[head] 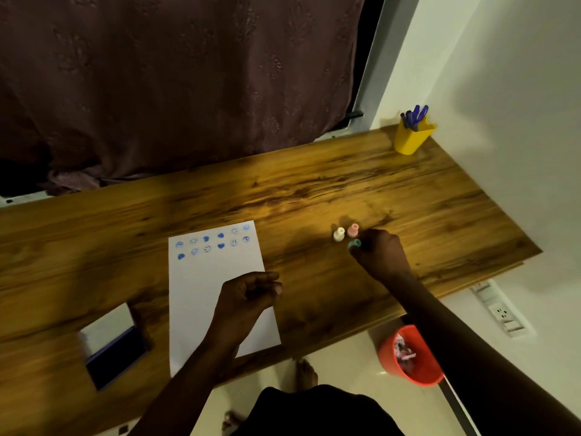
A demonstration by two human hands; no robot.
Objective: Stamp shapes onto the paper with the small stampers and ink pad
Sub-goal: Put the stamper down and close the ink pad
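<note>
A white sheet of paper (207,278) lies on the wooden desk (314,190), with several blue stamped shapes in rows near its far edge. My left hand (245,297) rests on the paper's right side, fingers curled with nothing seen in them. My right hand (380,250) is to the right of the paper, fingers pinched on a small teal stamper (354,244). Just beyond it stand a white stamper (339,234) and a pink stamper (353,230). The ink pad (116,350), its lid open and dark blue pad showing, sits at the desk's near left.
A yellow cup of blue pens (412,136) stands at the desk's far right corner by the wall. A red bin (408,357) sits on the floor under the desk's near edge. A dark curtain hangs behind the desk.
</note>
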